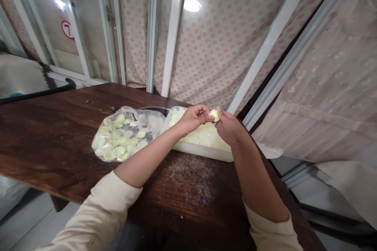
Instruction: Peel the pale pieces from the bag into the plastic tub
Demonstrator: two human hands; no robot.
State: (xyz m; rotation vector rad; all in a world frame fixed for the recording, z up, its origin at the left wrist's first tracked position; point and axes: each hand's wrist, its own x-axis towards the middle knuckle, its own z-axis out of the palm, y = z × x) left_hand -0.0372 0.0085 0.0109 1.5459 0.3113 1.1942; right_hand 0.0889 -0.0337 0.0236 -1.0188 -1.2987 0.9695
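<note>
Above a white plastic tray, my left hand and my right hand meet at a small white and pale-green flower-like piece. The thumb and fingers of my right hand pinch it. From the other side, the closed fingertips of my left hand touch it. White and yellowish material fills the tray, partly hidden by my hands and left forearm. Left of the tray lies a clear plastic bag with many similar pale-green and white pieces inside.
White specks are scattered on the dark wooden table before the tray, near a small purple bit. A thin string loop lies behind the bag. Framed glass panels with a dotted curtain rise beyond the table's far edge.
</note>
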